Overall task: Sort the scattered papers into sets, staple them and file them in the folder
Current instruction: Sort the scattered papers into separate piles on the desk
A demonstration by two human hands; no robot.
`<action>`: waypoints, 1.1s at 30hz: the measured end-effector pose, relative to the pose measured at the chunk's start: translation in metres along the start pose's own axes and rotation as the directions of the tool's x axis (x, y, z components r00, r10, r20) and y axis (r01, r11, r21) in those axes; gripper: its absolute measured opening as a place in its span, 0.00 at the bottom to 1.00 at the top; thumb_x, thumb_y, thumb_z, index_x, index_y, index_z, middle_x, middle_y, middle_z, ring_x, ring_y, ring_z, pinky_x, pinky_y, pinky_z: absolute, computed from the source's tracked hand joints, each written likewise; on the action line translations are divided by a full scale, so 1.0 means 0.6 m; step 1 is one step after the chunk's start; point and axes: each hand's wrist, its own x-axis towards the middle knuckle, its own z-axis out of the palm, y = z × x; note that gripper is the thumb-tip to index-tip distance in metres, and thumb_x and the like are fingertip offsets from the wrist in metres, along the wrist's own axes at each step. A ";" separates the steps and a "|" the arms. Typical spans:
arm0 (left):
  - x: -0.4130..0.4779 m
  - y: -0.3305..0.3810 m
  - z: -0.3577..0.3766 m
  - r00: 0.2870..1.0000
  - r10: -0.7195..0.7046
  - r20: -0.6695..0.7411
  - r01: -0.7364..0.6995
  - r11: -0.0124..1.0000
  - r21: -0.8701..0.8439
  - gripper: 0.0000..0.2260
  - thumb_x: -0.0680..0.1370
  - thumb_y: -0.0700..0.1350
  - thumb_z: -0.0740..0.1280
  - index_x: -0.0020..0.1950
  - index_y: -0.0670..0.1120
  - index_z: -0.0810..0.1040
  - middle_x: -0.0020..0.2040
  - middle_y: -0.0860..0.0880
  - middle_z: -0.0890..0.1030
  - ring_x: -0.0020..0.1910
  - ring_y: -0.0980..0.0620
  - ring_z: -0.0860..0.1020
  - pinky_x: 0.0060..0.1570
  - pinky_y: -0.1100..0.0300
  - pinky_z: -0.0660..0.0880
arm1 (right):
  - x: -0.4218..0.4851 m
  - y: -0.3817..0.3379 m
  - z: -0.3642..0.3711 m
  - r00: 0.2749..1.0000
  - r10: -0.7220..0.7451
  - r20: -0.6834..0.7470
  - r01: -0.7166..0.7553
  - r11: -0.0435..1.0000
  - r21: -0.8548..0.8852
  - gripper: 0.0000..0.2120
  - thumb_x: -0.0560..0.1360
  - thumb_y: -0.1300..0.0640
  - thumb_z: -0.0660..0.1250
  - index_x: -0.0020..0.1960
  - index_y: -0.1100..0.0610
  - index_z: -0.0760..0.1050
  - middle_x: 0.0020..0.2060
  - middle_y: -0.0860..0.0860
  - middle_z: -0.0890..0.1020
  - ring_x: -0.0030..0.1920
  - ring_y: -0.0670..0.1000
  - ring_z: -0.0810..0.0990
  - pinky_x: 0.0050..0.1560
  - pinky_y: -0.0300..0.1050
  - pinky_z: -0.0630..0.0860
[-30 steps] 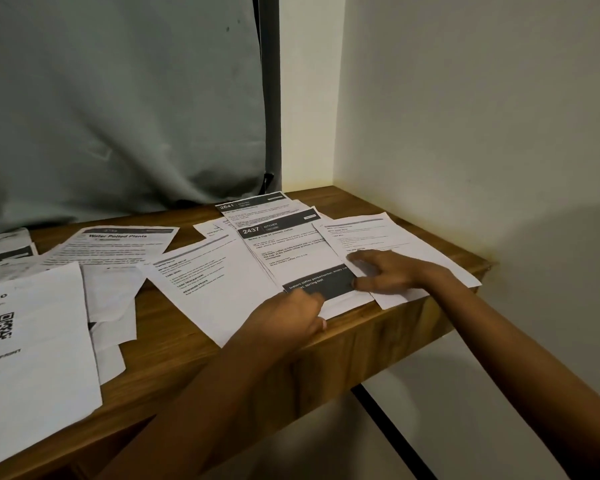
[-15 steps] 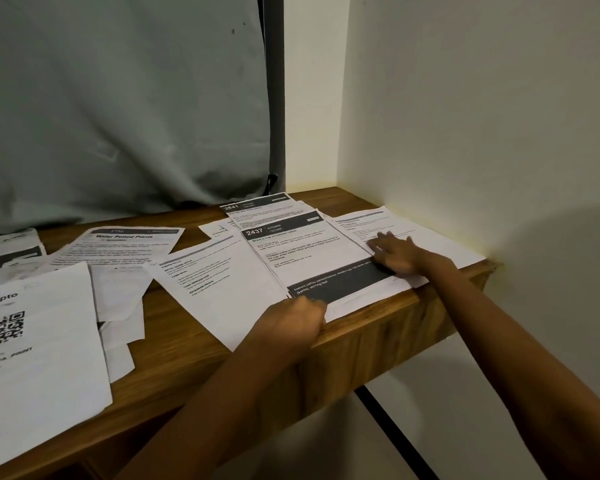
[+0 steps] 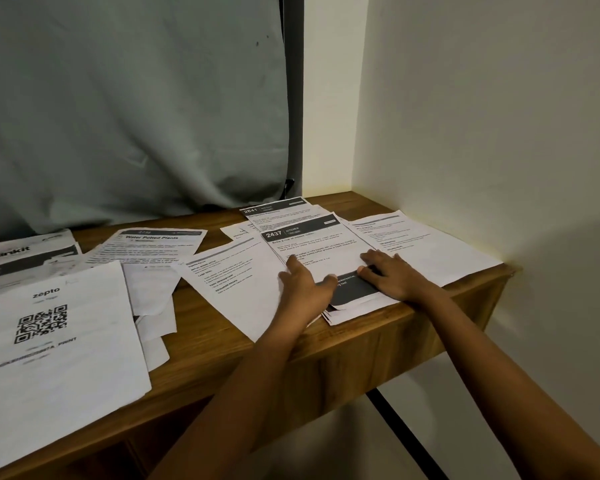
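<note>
White sheet lengthwise toward curtain

1. A wrinkled grey-green cloth hangs across the back left, its lower hem meeting the wooden surface.
2. A dark vertical band runs along the cloth's right edge.
3. A narrow cream back wall meets a plain right wall in a corner above the surface's far right end.
4. The light is dim, with a warmer yellowish glow in that corner, just above the surface.
5. Below the surface, a thin dark line slants across a pale area.
</note>
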 end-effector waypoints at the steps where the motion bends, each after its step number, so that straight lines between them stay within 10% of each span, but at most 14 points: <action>1: 0.005 0.005 0.005 0.998 -0.044 -0.036 0.042 0.998 -0.052 0.32 0.78 0.47 0.67 0.75 0.46 0.51 0.71 0.43 0.64 0.65 0.45 0.71 0.40 0.70 0.73 | -0.001 0.000 0.001 1.000 0.004 -0.009 -0.004 1.000 0.005 0.28 0.81 0.40 0.50 0.76 0.52 0.58 0.76 0.51 0.59 0.76 0.53 0.57 0.75 0.54 0.46; 4: 0.021 0.022 0.016 0.978 -0.190 -0.085 0.164 0.954 -0.252 0.30 0.76 0.41 0.68 0.72 0.45 0.55 0.69 0.42 0.66 0.56 0.48 0.73 0.23 0.71 0.68 | -0.003 -0.001 0.000 1.000 0.010 -0.022 -0.010 1.000 0.013 0.28 0.81 0.40 0.51 0.76 0.52 0.59 0.76 0.50 0.60 0.75 0.53 0.58 0.75 0.53 0.47; 7: 0.034 0.032 0.017 0.953 -0.280 -0.117 0.218 0.900 -0.377 0.31 0.73 0.36 0.70 0.70 0.44 0.57 0.68 0.41 0.70 0.60 0.45 0.74 0.38 0.62 0.75 | -0.004 -0.004 0.000 1.000 0.012 -0.028 -0.012 1.000 0.016 0.27 0.81 0.40 0.50 0.76 0.52 0.59 0.76 0.50 0.61 0.75 0.53 0.60 0.75 0.53 0.47; 16: 0.014 0.031 -0.002 0.974 -0.115 -0.196 0.113 0.993 -0.019 0.30 0.77 0.34 0.67 0.74 0.42 0.55 0.68 0.41 0.71 0.64 0.42 0.74 0.55 0.55 0.76 | -0.013 -0.002 0.001 0.985 -0.025 -0.168 0.047 0.990 0.133 0.26 0.80 0.40 0.51 0.73 0.50 0.64 0.75 0.51 0.63 0.75 0.53 0.60 0.76 0.55 0.43; 33: -0.078 -0.089 -0.147 0.967 0.067 -0.247 -0.026 0.986 0.167 0.24 0.81 0.40 0.60 0.75 0.42 0.55 0.69 0.46 0.72 0.58 0.50 0.77 0.29 0.72 0.72 | -0.001 -0.147 -0.024 0.998 0.057 -0.034 -0.049 0.980 0.193 0.22 0.78 0.43 0.61 0.67 0.55 0.71 0.65 0.56 0.76 0.62 0.55 0.74 0.61 0.49 0.71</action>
